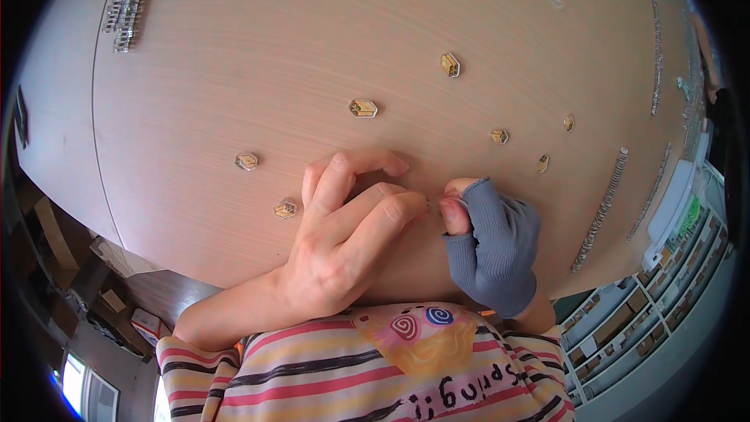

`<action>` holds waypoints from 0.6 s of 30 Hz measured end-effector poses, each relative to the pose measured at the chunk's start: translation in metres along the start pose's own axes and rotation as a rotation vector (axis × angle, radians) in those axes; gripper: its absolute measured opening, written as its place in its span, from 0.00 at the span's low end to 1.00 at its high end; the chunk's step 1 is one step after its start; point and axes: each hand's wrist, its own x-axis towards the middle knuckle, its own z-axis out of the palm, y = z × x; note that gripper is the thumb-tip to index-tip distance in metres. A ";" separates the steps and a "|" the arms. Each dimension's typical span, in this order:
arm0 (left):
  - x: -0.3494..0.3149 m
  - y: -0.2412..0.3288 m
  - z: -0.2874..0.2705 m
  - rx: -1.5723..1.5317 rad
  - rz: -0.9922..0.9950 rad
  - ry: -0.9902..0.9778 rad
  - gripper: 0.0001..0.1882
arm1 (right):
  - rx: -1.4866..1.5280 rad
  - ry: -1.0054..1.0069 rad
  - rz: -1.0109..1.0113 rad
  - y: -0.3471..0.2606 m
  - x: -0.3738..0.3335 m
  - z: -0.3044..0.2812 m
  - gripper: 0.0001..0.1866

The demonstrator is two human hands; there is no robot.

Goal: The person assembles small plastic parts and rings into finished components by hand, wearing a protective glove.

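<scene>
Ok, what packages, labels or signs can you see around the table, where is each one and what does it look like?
Small box: on the floor at lower left, beside the table, white with a red side.
Shelf bins: lower right, rows of pale compartments with brown contents; any labels too small to tell.
Green-and-white item: right edge, above the bins, flat; what it is cannot be told.
Shirt print: on the striped shirt at the bottom, orange patch with pink and blue swirls.
</scene>
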 end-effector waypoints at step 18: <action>0.004 -0.001 -0.004 -0.017 0.001 -0.011 0.13 | -0.072 -0.104 -0.033 -0.010 0.012 -0.005 0.07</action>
